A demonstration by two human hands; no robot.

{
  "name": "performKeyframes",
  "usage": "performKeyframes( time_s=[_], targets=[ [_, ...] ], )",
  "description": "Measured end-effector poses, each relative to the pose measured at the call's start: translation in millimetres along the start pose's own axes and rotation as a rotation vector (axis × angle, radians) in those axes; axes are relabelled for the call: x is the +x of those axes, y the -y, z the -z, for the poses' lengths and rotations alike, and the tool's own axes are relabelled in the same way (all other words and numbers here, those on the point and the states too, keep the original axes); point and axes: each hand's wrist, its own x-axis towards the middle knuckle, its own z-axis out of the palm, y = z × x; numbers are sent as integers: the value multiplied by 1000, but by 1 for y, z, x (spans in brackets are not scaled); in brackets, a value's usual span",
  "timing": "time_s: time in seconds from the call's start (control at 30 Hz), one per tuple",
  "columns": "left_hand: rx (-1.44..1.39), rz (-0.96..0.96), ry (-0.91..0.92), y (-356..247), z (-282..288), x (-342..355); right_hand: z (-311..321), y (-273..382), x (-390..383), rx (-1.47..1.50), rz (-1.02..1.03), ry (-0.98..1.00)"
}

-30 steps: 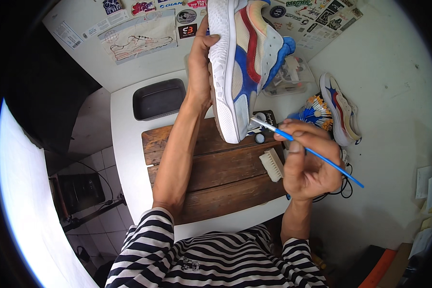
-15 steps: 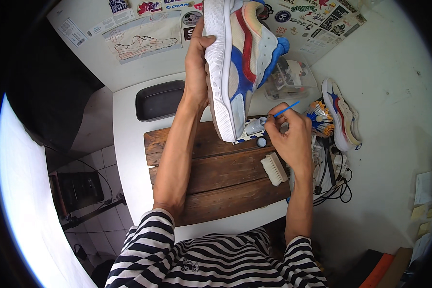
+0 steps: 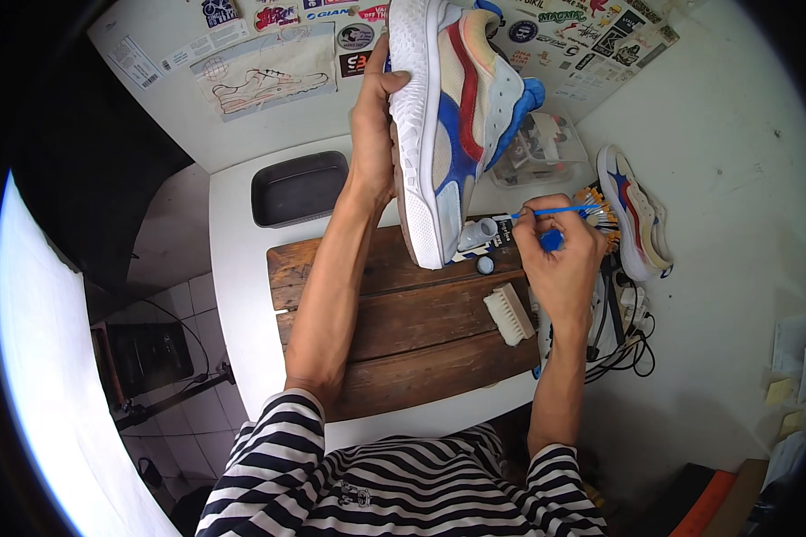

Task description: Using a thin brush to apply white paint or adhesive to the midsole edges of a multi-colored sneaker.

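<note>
My left hand (image 3: 376,125) is closed on the sole side of a sneaker (image 3: 461,116), holding it raised and upended over the wooden board. The shoe has a white sole, cream and light panels, blue overlays and a red stripe. In my right hand (image 3: 560,259) is a thin blue-handled brush (image 3: 560,211), pinched between thumb and fingers with its tip apart from the shoe. Close by, a small uncapped bottle (image 3: 477,235) stands beside the shoe's lower end, and its round cap (image 3: 484,265) lies on the board. Something blue shows behind my right fingers.
The wooden board (image 3: 403,322) lies on a white table (image 3: 242,259). A scrub brush (image 3: 510,315) rests on it. Around the far side are a dark tray (image 3: 300,215) and a clear plastic box (image 3: 560,161). A second sneaker (image 3: 631,215) and tangled cables (image 3: 631,349) are at right.
My right hand has drawn a little right, away from the bottle, and the brush has tilted nearer level. The sneaker has shifted slightly right in my left hand.
</note>
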Motion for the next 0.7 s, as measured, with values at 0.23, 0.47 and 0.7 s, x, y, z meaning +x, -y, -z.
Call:
performKeyframes(
  time_s=[0.23,0.47,0.7],
  targets=[
    [6,13,-10,-2,-1,-2,8,3,-8,34,97,18],
    [-12,16,-1,-1,3,0,11,2,-18,34,157,104],
    [-30,20,-6,-2,-1,-1,18,2,-21,15,179,99]
  ],
)
